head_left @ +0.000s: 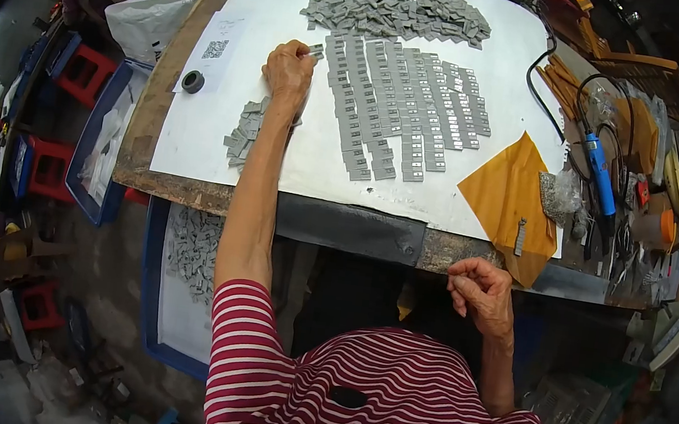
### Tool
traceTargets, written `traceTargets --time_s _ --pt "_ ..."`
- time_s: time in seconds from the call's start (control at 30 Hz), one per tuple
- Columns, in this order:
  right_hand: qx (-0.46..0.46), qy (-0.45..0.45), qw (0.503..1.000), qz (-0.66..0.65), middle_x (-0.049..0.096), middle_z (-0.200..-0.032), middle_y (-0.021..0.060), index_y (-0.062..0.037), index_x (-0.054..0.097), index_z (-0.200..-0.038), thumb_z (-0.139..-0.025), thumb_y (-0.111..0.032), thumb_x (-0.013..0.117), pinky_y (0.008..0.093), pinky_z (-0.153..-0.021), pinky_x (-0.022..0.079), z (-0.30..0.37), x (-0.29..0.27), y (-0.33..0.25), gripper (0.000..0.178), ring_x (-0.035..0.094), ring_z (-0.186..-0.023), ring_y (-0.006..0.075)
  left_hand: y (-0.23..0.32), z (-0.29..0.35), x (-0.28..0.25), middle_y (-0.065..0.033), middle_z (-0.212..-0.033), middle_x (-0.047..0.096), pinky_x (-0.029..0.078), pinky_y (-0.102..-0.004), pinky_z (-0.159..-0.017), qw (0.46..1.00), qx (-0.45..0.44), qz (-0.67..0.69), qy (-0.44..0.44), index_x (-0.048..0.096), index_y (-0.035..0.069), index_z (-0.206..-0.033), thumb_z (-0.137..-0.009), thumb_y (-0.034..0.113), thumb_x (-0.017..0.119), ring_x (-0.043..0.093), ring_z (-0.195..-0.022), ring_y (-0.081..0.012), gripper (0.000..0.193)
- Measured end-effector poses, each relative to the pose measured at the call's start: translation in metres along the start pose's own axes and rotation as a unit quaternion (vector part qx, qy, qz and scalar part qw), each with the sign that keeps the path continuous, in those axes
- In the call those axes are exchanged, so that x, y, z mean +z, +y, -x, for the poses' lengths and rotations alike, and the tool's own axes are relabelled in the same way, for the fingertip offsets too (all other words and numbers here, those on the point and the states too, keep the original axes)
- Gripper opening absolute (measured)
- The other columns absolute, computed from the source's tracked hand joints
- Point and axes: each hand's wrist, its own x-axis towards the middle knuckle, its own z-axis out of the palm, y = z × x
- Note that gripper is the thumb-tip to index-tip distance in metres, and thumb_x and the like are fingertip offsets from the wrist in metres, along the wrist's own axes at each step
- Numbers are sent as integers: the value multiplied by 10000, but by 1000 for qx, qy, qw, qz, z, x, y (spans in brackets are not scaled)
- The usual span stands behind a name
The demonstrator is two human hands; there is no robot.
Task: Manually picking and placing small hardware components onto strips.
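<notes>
My left hand (pixel 288 74) reaches over the white sheet with its fingers pinched at a small flat grey piece (pixel 317 50). Just right of it, rows of matching grey pieces (pixel 408 102) lie in slanting columns, several with pale rectangles on them. A loose heap of them (pixel 246 128) is beside my left forearm. By the table's front edge, my right hand (pixel 483 297) is held with curled fingers and the thumb near the fingertips; whether anything small is between them cannot be made out.
A large pile of grey pieces (pixel 395 3) covers the far end. On the right are brown paper (pixel 510 199) with a short grey strip (pixel 520 237) and a blue-handled corded tool (pixel 600 172). A black ring (pixel 193 81) sits left; a blue tray (pixel 152 274) is below.
</notes>
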Motion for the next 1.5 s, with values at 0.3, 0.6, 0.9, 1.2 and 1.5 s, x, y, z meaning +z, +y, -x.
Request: traceTargets --time_s 0.3,0.6,0.9,1.2,1.5 --pt "3 -1 1000 29 559 -695 82 66 554 -921 -829 -25 541 182 -409 389 4 2 8 129 487 -499 70 0 -7 0 -76 -791 627 395 -403 -754 1000 -12 -3 -7 654 100 -756 -657 160 633 579 -793 -240 118" --pt "3 -5 999 39 555 -696 74 64 550 -921 -830 -22 536 183 -412 389 4 2 9 125 482 -503 66 4 8 -52 -129 -746 648 480 -294 -666 991 37 96 -87 644 5 -799 -689 115 576 621 -679 -209 170" --pt "0 -17 998 57 556 -687 62 64 557 -928 -835 -22 526 181 -420 392 6 6 13 130 482 -508 56 17 57 -104 -121 -803 616 454 -291 -696 966 131 -75 -210 627 -19 -843 -739 71 573 581 -747 -208 147" --pt "-4 -5 997 77 561 -692 71 55 565 -921 -816 -11 542 186 -408 371 13 2 9 127 483 -495 69 -7 60 -95 -149 -780 576 438 -359 -721 950 257 -62 -165 589 3 -782 -689 14 557 548 -780 -291 99" --pt "-61 93 993 41 570 -686 42 23 578 -900 -816 -46 539 159 -399 367 23 -37 -30 115 480 -500 39 17 73 -105 -108 -750 543 410 -319 -649 967 138 -53 -210 525 -1 -835 -789 71 535 519 -725 -205 86"
